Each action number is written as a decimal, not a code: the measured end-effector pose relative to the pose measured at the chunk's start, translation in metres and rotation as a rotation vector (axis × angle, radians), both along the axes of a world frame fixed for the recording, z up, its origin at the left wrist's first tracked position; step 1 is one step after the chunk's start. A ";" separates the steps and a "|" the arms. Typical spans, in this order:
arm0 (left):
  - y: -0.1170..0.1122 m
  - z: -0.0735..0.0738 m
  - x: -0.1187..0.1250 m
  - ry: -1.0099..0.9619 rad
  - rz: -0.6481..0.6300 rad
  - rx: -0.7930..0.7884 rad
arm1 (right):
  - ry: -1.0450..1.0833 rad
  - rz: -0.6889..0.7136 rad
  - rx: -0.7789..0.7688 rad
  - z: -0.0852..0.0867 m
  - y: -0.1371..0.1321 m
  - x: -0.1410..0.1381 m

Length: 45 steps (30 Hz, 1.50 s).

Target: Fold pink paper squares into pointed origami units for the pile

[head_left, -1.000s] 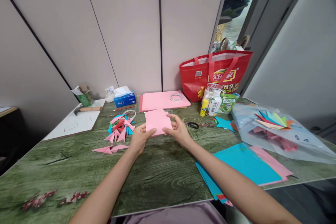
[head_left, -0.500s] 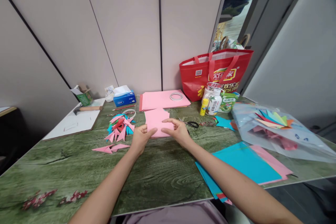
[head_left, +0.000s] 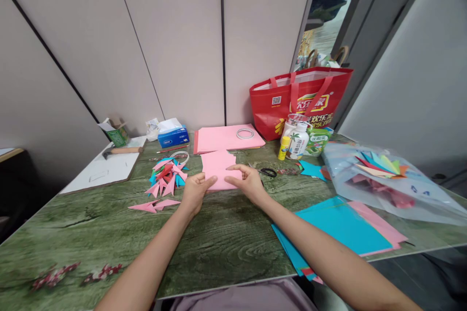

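A piece of pink paper [head_left: 223, 184], which looks folded, is held level between both hands above the middle of the table. My left hand [head_left: 194, 191] pinches its left end, thumb on top. At the right end my right hand [head_left: 249, 183] grips it the same way, with the index finger along the upper edge. Just behind lie pink paper pieces [head_left: 218, 159], their near part hidden by the held paper. Black-handled scissors [head_left: 268, 172] rest right of my right hand, partly covered. Left of my left hand are a heap of folded paper pieces [head_left: 168, 175] and two pink folded points [head_left: 146, 207].
Pink sheets [head_left: 215, 138] with a tape roll [head_left: 244, 133] lie at the back. A red bag [head_left: 266, 112], bottle [head_left: 299, 142] and glue stick [head_left: 283, 148] stand back right. Blue sheets [head_left: 339, 223] and a plastic bag [head_left: 419, 204] are right; a hammer [head_left: 124, 150] is left.
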<state>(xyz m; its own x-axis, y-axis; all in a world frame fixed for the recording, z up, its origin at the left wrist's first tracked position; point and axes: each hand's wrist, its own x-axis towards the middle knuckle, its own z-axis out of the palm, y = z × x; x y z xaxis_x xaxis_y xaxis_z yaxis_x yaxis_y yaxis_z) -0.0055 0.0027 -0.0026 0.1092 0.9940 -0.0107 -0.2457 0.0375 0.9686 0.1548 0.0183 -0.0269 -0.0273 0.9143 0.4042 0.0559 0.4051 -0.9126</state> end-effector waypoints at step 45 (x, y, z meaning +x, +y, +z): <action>0.000 0.001 0.001 0.000 0.017 0.030 | 0.143 0.067 -0.141 0.005 -0.004 -0.002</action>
<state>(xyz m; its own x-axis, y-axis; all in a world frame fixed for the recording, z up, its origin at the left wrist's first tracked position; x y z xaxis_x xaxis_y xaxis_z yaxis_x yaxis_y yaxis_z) -0.0041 0.0030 -0.0018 0.0918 0.9956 0.0192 -0.2460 0.0040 0.9693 0.1530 0.0139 -0.0223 -0.0415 0.9602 0.2762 -0.1014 0.2709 -0.9572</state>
